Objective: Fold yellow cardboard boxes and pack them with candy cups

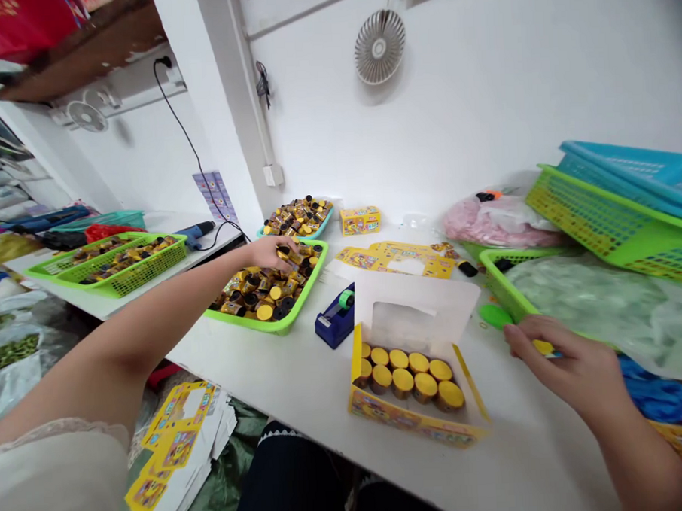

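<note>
My left hand [271, 252] reaches into a green tray [276, 322] heaped with small yellow-capped jars [263, 289], its fingers closed on jars at the far side of the heap. My right hand [566, 362] rests on the white table [301, 378] at the right, fingers curled round a small yellow-capped piece [544, 347]. Between the hands stands an open yellow box [410, 414] with its white lid flap up; several yellow-capped jars [411, 373] stand in rows inside it.
A blue tape dispenser [335, 320] sits beside the box. Flat yellow cartons [398, 259] lie behind it, more [177, 451] are stacked below the table edge. Further trays of jars [299, 216] [120, 261], green [599, 214] and blue [636, 169] baskets, plastic bags [597, 304] and a wall fan [380, 46] surround.
</note>
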### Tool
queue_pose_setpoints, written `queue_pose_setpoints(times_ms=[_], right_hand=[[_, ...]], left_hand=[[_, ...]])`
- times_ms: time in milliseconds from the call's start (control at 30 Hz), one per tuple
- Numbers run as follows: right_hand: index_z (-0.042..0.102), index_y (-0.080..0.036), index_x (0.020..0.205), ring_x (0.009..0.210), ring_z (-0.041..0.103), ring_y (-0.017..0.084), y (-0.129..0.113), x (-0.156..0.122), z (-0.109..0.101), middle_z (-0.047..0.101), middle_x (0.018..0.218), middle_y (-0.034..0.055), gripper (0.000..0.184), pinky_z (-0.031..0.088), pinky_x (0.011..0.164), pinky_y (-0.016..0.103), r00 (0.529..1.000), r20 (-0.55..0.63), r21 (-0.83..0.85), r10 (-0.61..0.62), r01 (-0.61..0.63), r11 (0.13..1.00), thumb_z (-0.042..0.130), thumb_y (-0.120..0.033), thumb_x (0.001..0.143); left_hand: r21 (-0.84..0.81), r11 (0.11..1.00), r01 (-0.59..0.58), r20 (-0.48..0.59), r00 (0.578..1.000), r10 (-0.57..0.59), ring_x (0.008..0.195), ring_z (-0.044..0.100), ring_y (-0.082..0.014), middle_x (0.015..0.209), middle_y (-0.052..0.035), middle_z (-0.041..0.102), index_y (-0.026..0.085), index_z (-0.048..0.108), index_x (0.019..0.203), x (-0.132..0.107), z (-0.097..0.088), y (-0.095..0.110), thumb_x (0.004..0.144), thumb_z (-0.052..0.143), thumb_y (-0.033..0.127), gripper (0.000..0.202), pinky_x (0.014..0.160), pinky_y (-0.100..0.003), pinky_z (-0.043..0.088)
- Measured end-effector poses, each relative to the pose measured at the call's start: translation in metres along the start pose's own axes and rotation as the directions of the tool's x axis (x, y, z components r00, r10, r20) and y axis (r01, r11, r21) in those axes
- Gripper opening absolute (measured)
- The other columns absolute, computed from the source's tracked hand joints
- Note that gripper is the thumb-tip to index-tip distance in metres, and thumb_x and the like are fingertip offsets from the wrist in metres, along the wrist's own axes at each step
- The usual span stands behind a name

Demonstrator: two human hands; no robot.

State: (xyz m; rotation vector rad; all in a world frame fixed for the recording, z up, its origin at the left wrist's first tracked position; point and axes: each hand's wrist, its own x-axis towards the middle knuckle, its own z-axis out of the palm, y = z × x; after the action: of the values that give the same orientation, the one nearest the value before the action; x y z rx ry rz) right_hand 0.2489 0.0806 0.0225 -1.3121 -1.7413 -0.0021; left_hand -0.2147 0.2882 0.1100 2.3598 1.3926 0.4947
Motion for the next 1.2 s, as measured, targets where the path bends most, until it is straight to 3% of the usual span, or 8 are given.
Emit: queue_pose_setpoints(times_ms=[133, 267, 400, 567, 767, 867, 1033, 1200], right_hand=[[0.056, -0.027, 0.060, 0.068, 0.062, 0.020, 0.000, -0.004, 0.001, 0.064, 0.070, 0.0051, 0.021, 0.048, 0.067, 0.031, 0.991, -0.059, -0.017, 0.117, -0.118, 0.993, 0.065, -0.022, 0.078], [0.061, -0.025, 0.068, 0.063, 0.061, 0.021, -0.021, -0.003, 0.003, 0.066, 0.069, 0.0074, 0.013, 0.047, 0.061, 0.034, 0.922, -0.195, -0.021, 0.336, -0.346, 0.938, 0.062, -0.029, 0.081], [0.065, -0.024, 0.075, 0.066, 0.064, 0.019, -0.095, 0.004, 0.013, 0.068, 0.071, 0.0040, 0.013, 0.050, 0.065, 0.031, 0.976, 0.006, 0.076, 0.216, -0.215, 0.974, 0.061, -0.034, 0.083], [0.061, -0.027, 0.113, 0.072, 0.064, 0.016, -0.188, 0.015, 0.039, 0.069, 0.093, 0.0032, 0.030, 0.053, 0.066, 0.028, 0.899, 0.438, 0.260, -0.019, -0.107, 0.960, 0.060, -0.040, 0.086], [0.057, -0.024, 0.121, 0.088, 0.069, 0.018, -0.206, 0.015, 0.078, 0.069, 0.113, 0.0076, 0.039, 0.056, 0.078, 0.034, 0.682, 0.731, 0.423, 0.023, -0.480, 0.769, 0.061, -0.041, 0.087], [0.059, -0.021, 0.110, 0.088, 0.069, 0.018, -0.194, 0.013, 0.077, 0.072, 0.106, 0.0078, 0.032, 0.057, 0.077, 0.032, 0.727, 0.685, 0.529, 0.037, -0.532, 0.661, 0.066, -0.038, 0.083], [0.066, -0.022, 0.108, 0.082, 0.069, 0.018, -0.152, 0.024, 0.044, 0.069, 0.105, 0.0078, 0.035, 0.057, 0.074, 0.032, 0.777, 0.610, 0.245, 0.156, -0.372, 0.895, 0.071, -0.036, 0.076], [0.071, -0.027, 0.113, 0.056, 0.060, 0.014, -0.127, 0.037, 0.054, 0.069, 0.071, -0.0015, 0.039, 0.046, 0.049, 0.023, 0.522, 0.827, -0.067, 0.208, -0.276, 0.959, 0.068, -0.031, 0.074]], left_hand=[[-0.310, 0.950, -0.024, -0.258, 0.964, -0.060, 0.078, 0.066, -0.0200, 0.095, -0.0041, 0.068, 0.020, 0.059, 0.110, -0.029, -0.025, 0.017, 0.061, 0.077, 0.046, 0.059, 0.072, -0.034, 0.055], [-0.607, 0.781, -0.147, -0.384, 0.915, -0.126, 0.076, 0.069, -0.0189, 0.099, -0.0010, 0.065, 0.030, 0.045, 0.123, -0.072, 0.000, 0.053, 0.074, 0.061, 0.053, 0.056, 0.060, -0.031, 0.057], [-0.964, 0.094, -0.249, -0.261, 0.952, -0.158, 0.077, 0.070, -0.0226, 0.094, -0.0023, 0.067, 0.030, 0.050, 0.121, -0.111, 0.058, 0.100, 0.067, 0.073, 0.038, 0.060, 0.055, -0.031, 0.058], [-0.930, -0.280, -0.240, -0.209, 0.968, -0.138, 0.081, 0.068, -0.0266, 0.100, -0.0068, 0.067, 0.028, 0.058, 0.119, -0.148, 0.109, 0.133, 0.060, 0.080, 0.038, 0.063, 0.046, -0.029, 0.057], [-0.873, -0.435, -0.220, -0.152, 0.971, -0.187, 0.072, 0.063, -0.0221, 0.093, -0.0073, 0.067, 0.023, 0.064, 0.110, -0.171, 0.119, 0.140, 0.056, 0.082, 0.043, 0.060, 0.036, -0.021, 0.048], [-0.867, -0.468, -0.173, -0.086, 0.976, -0.201, 0.076, 0.062, -0.0203, 0.096, -0.0078, 0.064, 0.021, 0.065, 0.104, -0.175, 0.116, 0.137, 0.055, 0.081, 0.045, 0.056, 0.037, -0.018, 0.046], [-0.868, -0.476, -0.141, 0.000, 0.959, -0.285, 0.081, 0.060, -0.0188, 0.100, -0.0065, 0.061, 0.024, 0.065, 0.102, -0.178, 0.120, 0.125, 0.058, 0.077, 0.046, 0.051, 0.043, -0.019, 0.049], [-0.855, -0.505, -0.118, 0.038, 0.957, -0.288, 0.083, 0.061, -0.0208, 0.101, -0.0066, 0.063, 0.027, 0.065, 0.110, -0.179, 0.134, 0.118, 0.060, 0.078, 0.043, 0.054, 0.045, -0.021, 0.052]])
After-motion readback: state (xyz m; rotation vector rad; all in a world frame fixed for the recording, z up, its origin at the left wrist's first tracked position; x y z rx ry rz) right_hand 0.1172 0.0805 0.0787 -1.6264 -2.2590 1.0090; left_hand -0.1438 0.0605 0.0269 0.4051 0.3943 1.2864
